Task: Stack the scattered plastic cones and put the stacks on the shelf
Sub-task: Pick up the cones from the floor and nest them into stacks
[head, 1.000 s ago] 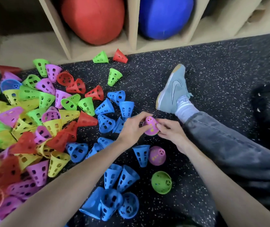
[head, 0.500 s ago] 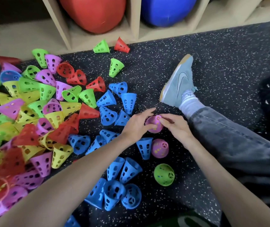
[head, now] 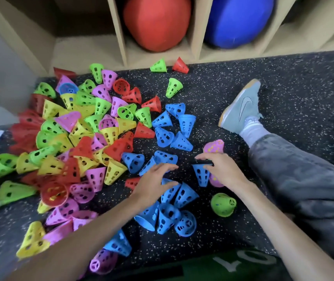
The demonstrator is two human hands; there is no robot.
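Observation:
Perforated plastic cones in several colours lie scattered on the dark speckled floor, with the thickest pile (head: 77, 142) to the left. A cluster of blue cones (head: 170, 128) lies in the middle. My left hand (head: 154, 185) hovers open, fingers spread, over more blue cones (head: 174, 193). My right hand (head: 225, 171) is open, its fingertips resting on the rim of one blue cone (head: 200, 175). A purple cone (head: 213, 147) lies on the floor just beyond that hand. Another purple cone (head: 216, 182) is partly hidden beneath it.
The wooden shelf (head: 194, 27) stands at the far edge; its cubbies hold a red ball (head: 158, 21) and a blue ball (head: 239, 19). A green cone (head: 222, 204) lies near my right wrist. My leg in grey trousers (head: 295, 179) and shoe (head: 243, 106) stretch out on the right.
Both hands held a purple cone between them; it now lies on the floor. The left hand moved over the blue cones, the right onto one blue cone.

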